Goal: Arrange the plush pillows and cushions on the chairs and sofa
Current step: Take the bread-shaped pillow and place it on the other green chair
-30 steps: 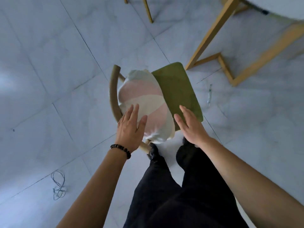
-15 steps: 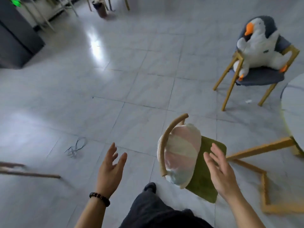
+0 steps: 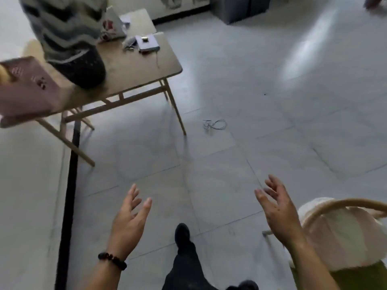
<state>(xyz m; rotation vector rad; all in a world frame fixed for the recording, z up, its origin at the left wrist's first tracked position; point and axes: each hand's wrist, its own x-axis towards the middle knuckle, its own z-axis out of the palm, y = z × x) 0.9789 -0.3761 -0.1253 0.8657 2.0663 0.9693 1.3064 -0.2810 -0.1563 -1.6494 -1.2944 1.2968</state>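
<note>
1. Hands hang over the grey floor (image 3: pixel 272 143) and hold nothing: left hand (image 3: pixel 129 220) and right hand (image 3: pixel 278 212) each show a wide grip, fingers spread.
2. Pale pillow (image 3: pixel 339 237) sits at near right on the green-seated chair (image 3: pixel 345 203), against its curved wooden backrest, just beside the right forearm.
3. Far left, a wooden tabletop (image 3: pixel 136 65) carries a blurred striped bundle (image 3: pixel 69 38).
4. A loose cable (image 3: pixel 215 124) lies on the floor beyond the hands.

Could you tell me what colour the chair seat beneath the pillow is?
The seat is olive green, seen in the head view.
</note>
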